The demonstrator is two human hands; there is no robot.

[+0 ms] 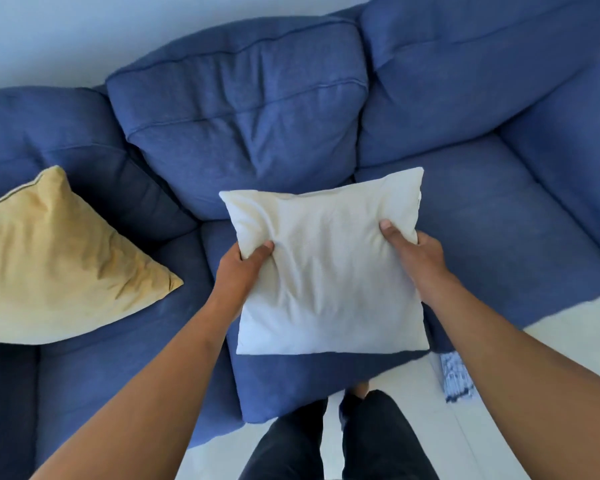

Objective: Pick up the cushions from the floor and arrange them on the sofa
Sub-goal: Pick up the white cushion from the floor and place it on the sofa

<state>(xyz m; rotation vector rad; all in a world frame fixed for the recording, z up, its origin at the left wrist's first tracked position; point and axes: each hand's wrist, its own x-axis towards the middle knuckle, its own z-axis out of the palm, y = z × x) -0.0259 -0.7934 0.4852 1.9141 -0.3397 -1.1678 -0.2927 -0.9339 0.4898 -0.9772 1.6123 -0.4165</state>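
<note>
While standing at the near edge of the blue sofa [465,216], held a white cushion [329,271] out over the middle seat, clear of the seat fabric as far as could be told. Gripped at both side edges: left hand [243,268] pinching the left edge, thumb on top and pressed into the cover, fingers hidden underneath; right hand [413,254] pinching the right edge the same way, thumb on the upper face. Cover puckered into creases around the left thumb. Far corners of the cushion pointed toward the back cushions, near edge hanging over the seat front.

Noted a yellow cushion [56,261] already lying on the left seat, flat and turned cornerwise, one corner reaching right toward the middle seat, well apart from the white one.

Saw dark trousers [326,445] at bottom centre, on pale floor tiles [568,341]. Noted a blue-and-white patterned item [456,379] on the floor at near right, partly blurred, kind not determinable.
</note>
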